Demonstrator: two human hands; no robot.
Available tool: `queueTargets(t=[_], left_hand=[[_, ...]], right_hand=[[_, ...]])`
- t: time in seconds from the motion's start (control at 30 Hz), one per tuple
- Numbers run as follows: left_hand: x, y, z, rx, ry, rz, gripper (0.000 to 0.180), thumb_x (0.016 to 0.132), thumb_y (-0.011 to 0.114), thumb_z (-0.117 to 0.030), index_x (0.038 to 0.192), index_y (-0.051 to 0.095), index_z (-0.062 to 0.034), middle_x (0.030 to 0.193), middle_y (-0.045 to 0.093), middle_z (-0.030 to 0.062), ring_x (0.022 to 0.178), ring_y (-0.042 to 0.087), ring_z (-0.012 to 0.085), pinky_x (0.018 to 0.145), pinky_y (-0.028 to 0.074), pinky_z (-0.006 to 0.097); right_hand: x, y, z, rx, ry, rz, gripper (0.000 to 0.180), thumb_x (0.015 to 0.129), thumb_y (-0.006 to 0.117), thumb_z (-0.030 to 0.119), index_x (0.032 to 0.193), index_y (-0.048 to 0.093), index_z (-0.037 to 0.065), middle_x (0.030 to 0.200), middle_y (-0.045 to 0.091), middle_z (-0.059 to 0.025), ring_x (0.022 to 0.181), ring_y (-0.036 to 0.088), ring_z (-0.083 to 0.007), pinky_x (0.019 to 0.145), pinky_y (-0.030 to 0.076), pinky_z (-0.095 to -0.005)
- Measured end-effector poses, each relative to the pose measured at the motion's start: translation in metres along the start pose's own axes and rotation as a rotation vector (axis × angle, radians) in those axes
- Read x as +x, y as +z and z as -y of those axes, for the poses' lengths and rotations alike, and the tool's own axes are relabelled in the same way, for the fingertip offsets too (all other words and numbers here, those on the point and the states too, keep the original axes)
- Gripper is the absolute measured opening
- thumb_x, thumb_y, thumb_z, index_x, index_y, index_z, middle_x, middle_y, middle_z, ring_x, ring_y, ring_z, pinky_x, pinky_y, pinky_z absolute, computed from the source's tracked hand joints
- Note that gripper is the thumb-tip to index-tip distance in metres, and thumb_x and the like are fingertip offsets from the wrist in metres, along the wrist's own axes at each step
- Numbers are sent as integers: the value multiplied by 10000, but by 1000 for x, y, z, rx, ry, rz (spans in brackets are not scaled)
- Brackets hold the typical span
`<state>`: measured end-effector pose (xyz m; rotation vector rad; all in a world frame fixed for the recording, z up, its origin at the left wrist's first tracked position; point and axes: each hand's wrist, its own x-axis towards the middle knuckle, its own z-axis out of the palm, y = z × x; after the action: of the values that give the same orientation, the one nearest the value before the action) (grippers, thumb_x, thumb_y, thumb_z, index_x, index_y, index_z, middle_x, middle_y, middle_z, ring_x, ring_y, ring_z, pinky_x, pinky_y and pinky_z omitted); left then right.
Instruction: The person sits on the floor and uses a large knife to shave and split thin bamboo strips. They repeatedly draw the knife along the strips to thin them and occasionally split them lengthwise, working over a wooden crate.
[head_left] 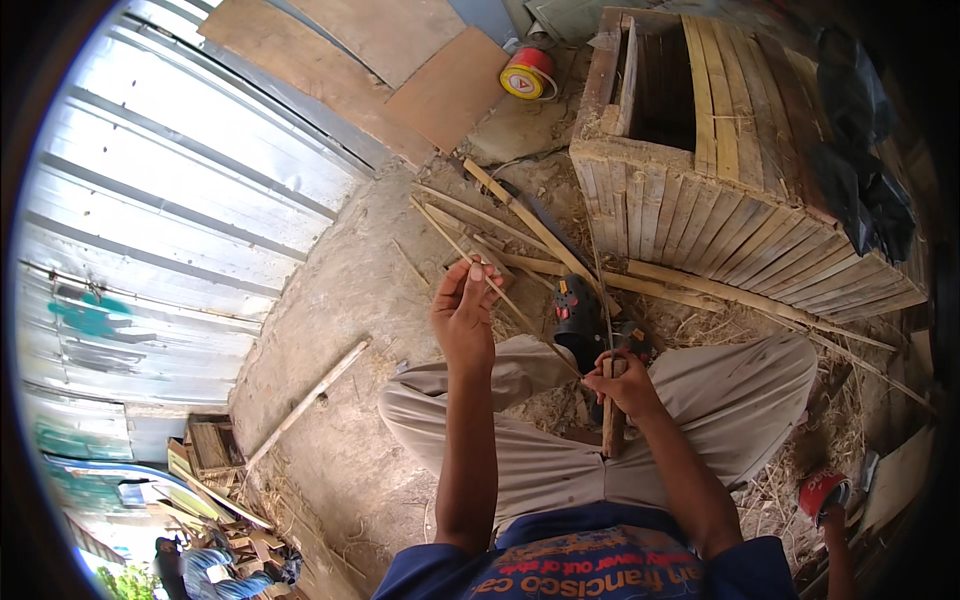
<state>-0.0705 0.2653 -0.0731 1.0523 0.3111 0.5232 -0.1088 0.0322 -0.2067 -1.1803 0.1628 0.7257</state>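
Bamboo strip (500, 290) runs thin and pale from your left hand (463, 312) down toward your right hand (625, 385), above your lap as you sit cross-legged on the dirt floor (330, 330). Your left hand pinches the strip's upper part between thumb and fingers, raised in front of you. Your right hand is clenched round the wooden handle (611, 425) of what looks like a knife, though the blade is hard to make out. You seem to be partway through paring or splitting the strip, with the 2 hands working against each other. The next move calls for a steady pull with the left while the right keeps the edge shallow and away from your fingers. Behind lie loose bamboo slats (530, 225) and a slatted wooden crate (720, 170).
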Motion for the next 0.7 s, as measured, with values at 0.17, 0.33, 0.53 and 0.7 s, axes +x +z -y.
queueTargets(t=[0.17, 0.33, 0.53, 0.7], left_hand=[[4, 2, -14, 219, 41, 27, 210, 984, 650, -82, 1177, 650, -1, 1045, 698, 90, 931, 672, 170, 833, 562, 310], [22, 8, -61, 364, 255, 101, 330, 963, 648, -64, 1277, 592, 20, 1081, 696, 137, 959, 681, 198, 880, 556, 346], [34, 36, -124, 780, 886, -145, 448, 945, 662, 9, 1370, 524, 17, 1309, 606, 149, 1195, 572, 221, 966, 499, 354], [7, 47, -142, 1401, 1014, 477, 401, 888, 688, 14, 1280, 609, -18, 1281, 636, 155, 1242, 579, 301, 1066, 424, 398]], right_hand=[[-1, 0, -1, 8, -29, 12, 297, 808, 818, 38, 999, 591, 26, 831, 680, -67, 624, 644, -127, 548, 554, -295], [-4, 0, 1, -20, -60, 23, 289, 821, 820, 70, 1008, 600, 49, 861, 680, -50, 675, 659, -125, 562, 556, -294], [-18, 11, 10, -75, -158, -47, 314, 831, 814, 82, 1033, 575, 52, 886, 689, -50, 775, 670, -119, 694, 565, -291], [-31, 16, 30, -219, -234, -93, 307, 858, 791, 101, 1052, 561, 45, 901, 693, -54, 857, 672, -126, 792, 548, -306]])
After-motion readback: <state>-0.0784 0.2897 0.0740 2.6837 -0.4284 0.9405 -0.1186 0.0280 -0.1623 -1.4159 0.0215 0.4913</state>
